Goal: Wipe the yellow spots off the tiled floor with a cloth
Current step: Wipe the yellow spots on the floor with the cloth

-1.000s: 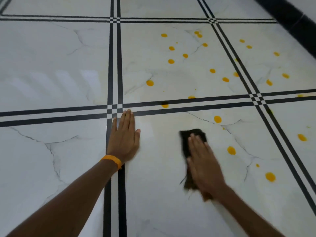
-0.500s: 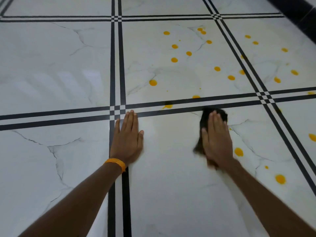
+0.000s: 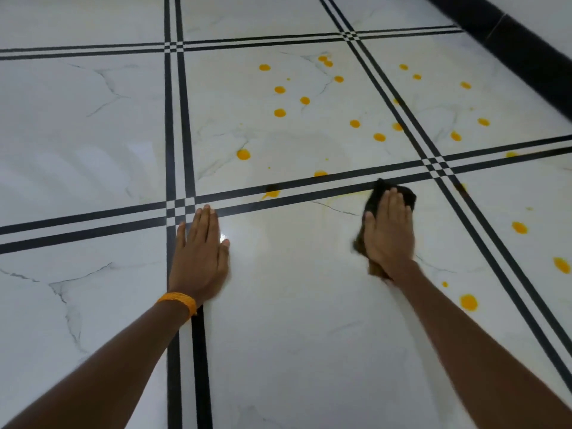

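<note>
From the head camera, the right hand (image 3: 388, 230) lay flat, fingers straight, pressing a dark cloth (image 3: 383, 193) onto the white tiled floor (image 3: 294, 335) against the black double grout line (image 3: 309, 188). The left hand (image 3: 199, 258) rested open-palmed just below that line, grasping nothing. Yellow spots (image 3: 280, 113) lay scattered beyond the line.

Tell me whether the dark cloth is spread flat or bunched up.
Bunched. The dark cloth shows as an uneven crumpled lump sticking out around the flat right hand pressing it to the tiled floor.
</note>
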Available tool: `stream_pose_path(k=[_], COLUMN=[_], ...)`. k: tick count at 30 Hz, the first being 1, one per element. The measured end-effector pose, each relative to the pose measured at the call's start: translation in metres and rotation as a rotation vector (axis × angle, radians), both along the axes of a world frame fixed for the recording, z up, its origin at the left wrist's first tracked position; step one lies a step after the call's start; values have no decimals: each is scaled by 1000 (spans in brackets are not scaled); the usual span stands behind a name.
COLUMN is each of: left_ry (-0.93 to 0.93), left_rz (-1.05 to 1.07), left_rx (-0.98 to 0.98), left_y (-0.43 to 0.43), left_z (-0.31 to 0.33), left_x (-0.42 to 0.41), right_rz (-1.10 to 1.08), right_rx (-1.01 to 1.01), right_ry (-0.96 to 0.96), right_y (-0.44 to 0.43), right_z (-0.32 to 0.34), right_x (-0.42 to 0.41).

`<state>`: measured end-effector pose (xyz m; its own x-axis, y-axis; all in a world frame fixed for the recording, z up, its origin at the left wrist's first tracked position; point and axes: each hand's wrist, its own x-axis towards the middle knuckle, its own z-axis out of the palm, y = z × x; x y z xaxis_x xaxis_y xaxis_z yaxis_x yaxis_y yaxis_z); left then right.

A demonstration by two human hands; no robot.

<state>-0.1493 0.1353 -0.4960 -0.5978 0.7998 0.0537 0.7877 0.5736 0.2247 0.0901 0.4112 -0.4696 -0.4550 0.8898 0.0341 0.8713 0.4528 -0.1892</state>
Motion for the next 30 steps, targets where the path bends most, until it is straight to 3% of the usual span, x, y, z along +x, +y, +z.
stream_pose_path(k=[1,3,6,9,13,16,19,22,24,26,28,30], left_ry=[-4,-5,-20,-74,-81,-75,-83,-102,-106,-99,-88,-77], left_rz=[7,25,-35,7,48,44,45,46,37,30,37,35], left_rx=[2,5,4,26,42,55,33,33,42,43,47,41], left_y=[1,2,22,50,58,56,57,56,57,57,56,57], left_z=[2,6,8,6,4,6,6,5,4,4,5,6], left_x=[1,7,40,74,87,85,85,83,84,85,83,83], right_rz=[8,227,501,329,38,269,518,375,168,57,220,497], right_rx=[18,46,-7,17,-13,42,-12,2,1,-1,18,-29], right_ry=[-11,-48,-49,-3,3,-18,-21,1,-16,-22,-36,-73], right_y=[-7,-46,-99,-56,20,-32,-86,-33,14,7,-44,-101], right_z=[-1,-5,-7,-9,3,0,-6,-7,-3,2,1,-3], right_x=[-14,-15,52,79,-29,-84,-23,11,-9,-40,-43,6])
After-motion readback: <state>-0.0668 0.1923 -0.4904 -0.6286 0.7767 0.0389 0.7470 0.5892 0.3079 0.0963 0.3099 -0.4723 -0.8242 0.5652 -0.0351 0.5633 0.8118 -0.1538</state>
